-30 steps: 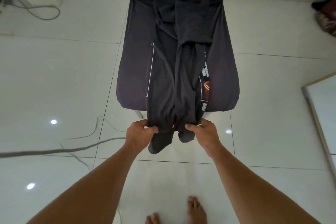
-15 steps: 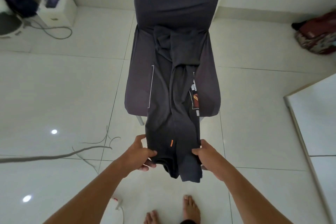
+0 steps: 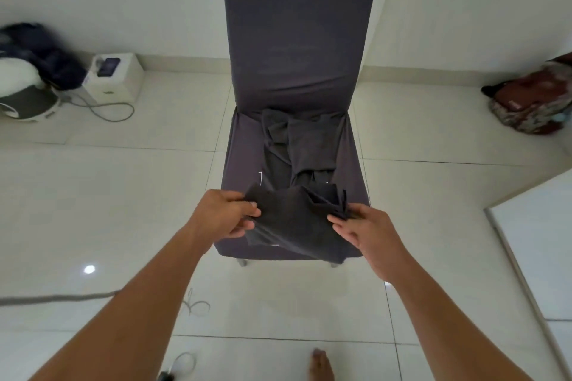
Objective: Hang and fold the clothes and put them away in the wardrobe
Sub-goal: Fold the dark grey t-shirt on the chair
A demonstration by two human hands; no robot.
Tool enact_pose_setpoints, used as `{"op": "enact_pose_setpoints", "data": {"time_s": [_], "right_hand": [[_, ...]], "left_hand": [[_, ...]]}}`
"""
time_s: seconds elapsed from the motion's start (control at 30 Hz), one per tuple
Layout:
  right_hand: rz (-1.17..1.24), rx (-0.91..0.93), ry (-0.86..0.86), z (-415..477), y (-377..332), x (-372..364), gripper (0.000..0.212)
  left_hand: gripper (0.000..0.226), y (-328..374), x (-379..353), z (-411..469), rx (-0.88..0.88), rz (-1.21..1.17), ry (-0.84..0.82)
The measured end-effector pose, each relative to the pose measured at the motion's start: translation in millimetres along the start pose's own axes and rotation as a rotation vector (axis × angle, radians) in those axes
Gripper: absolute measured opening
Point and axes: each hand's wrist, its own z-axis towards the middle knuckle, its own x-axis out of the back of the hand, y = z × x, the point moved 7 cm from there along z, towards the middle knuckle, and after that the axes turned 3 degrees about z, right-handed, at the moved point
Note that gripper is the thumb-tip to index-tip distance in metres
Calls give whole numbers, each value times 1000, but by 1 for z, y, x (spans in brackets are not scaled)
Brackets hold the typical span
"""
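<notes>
A dark grey garment (image 3: 297, 219) lies on the seat of a tall-backed chair (image 3: 297, 40) covered in dark grey cloth. Its lower end is doubled up over the front of the seat, and its far end (image 3: 305, 145) lies rumpled against the backrest. My left hand (image 3: 224, 213) pinches the folded end at its left edge. My right hand (image 3: 363, 230) holds the folded end at its right edge, fingers curled on the cloth. Both hands are over the front half of the seat.
White tiled floor surrounds the chair. A white box (image 3: 113, 77) with a cable and a round appliance (image 3: 26, 102) under dark cloth stand at the back left. A patterned bag (image 3: 532, 105) lies at the back right. A white panel (image 3: 538, 257) is at the right. A grey cable (image 3: 55, 298) crosses the floor left.
The garment's lower end hung off the front of the seat. Both hands have lifted it up and forward, folding it over onto the seat. The view has tilted up, showing the backrest.
</notes>
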Motion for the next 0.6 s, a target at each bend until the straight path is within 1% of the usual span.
{"op": "enact_pose_setpoints", "data": {"time_s": [0.03,0.07,0.1,0.13,0.23,0.3,0.37,0.43,0.53,0.6], "right_hand": [[-174,47,-13,10,-9,-3,20],[-295,80,-28,20,-14,-5,24],[-328,106,-30,33,-19,-6,26],[-319,117,-27,40,-23,-6,25],[-337,222,-1,82,-50,-9,24],[-287,247,-28,111,-68,-13,23],[-175,185,-35,143,-74,-14,19],[-110,143,-49,179,-77,-18,19],[-55,134,-49,218,-84,-25,23],[30,92,-42,250,-87,-36,23]], "left_hand": [[10,10,1,10,-57,84,57],[11,20,2,19,-109,157,107],[11,28,0,30,-145,178,141],[12,32,-2,39,-153,144,159],[18,43,-9,80,-107,-199,125],[20,53,-15,112,-81,-335,110],[20,65,-20,143,-72,-374,99],[22,80,-23,174,-84,-423,84],[34,99,-35,216,-87,-529,-38],[38,108,-37,247,-98,-598,-112]]}}
